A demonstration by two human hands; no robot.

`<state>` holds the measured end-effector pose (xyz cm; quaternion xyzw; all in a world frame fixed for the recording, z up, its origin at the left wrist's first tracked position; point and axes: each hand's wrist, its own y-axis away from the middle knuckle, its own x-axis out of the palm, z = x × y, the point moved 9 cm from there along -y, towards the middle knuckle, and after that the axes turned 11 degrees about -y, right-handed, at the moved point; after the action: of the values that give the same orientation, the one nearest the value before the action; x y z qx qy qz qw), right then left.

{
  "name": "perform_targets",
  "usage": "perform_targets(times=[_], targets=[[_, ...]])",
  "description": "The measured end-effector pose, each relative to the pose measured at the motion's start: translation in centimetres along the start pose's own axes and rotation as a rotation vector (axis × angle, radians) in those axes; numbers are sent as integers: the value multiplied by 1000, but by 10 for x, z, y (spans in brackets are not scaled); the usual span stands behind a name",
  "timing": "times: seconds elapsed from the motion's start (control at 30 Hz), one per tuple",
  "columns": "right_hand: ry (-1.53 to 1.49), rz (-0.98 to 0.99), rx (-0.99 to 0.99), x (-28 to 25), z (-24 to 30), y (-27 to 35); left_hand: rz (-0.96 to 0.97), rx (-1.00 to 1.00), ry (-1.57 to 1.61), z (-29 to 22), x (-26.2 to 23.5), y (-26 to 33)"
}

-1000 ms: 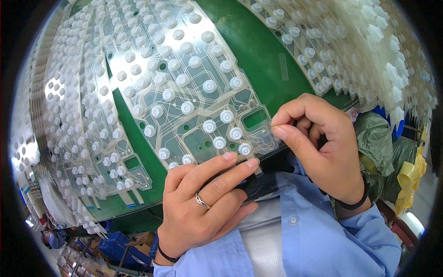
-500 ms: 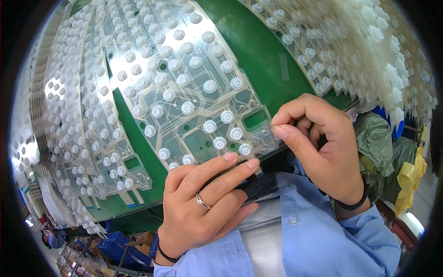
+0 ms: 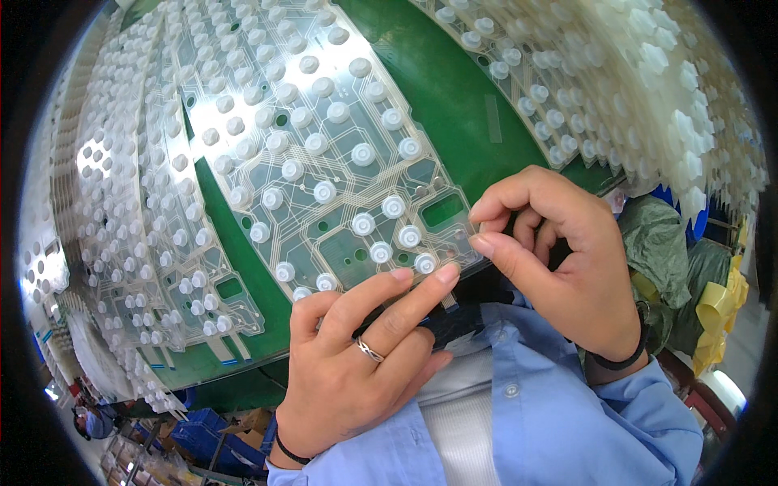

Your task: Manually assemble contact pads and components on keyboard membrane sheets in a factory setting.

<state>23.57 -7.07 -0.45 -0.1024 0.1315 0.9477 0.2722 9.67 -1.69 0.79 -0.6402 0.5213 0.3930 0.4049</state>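
A clear keyboard membrane sheet [image 3: 344, 212] with printed traces and white rubber domes lies on the green work surface before me. My left hand [image 3: 361, 348], a ring on one finger, is open; its index and middle fingertips rest at the sheet's near edge, next to a dome [image 3: 425, 262]. At the sheet's near right corner is my right hand [image 3: 559, 251], its thumb and index finger bent toward each other in a loose pinch and the other fingers curled. Whatever sits between those two tips is too small to make out. A short ribbon tail [image 3: 450, 303] sticks out beyond my left fingertips.
Overlapping membrane sheets [image 3: 182, 267] lie to the left, their tails hanging near the edge. On the right a tall stack of domed sheets [image 3: 648, 97] leans over the green surface [image 3: 442, 89]. Green plastic bags [image 3: 656, 235], yellow material [image 3: 717, 312] and blue crates [image 3: 198, 433] stand beyond the table.
My right thumb and index fingertips have come slightly apart and shifted a little left. The membrane sheet has slid slightly left in view. My left hand stays at the near edge.
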Motion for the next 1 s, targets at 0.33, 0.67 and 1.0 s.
perform_targets(times=[0.33,0.67,1.0], targets=[[51,-12,-46,2,2,3,-3,-8,19,1,0,1],[330,-196,-220,1,16,-2,-42,-1,77,5,-6,7],[612,418,-378,83,40,13,-246,-454,289,104,-77,110]])
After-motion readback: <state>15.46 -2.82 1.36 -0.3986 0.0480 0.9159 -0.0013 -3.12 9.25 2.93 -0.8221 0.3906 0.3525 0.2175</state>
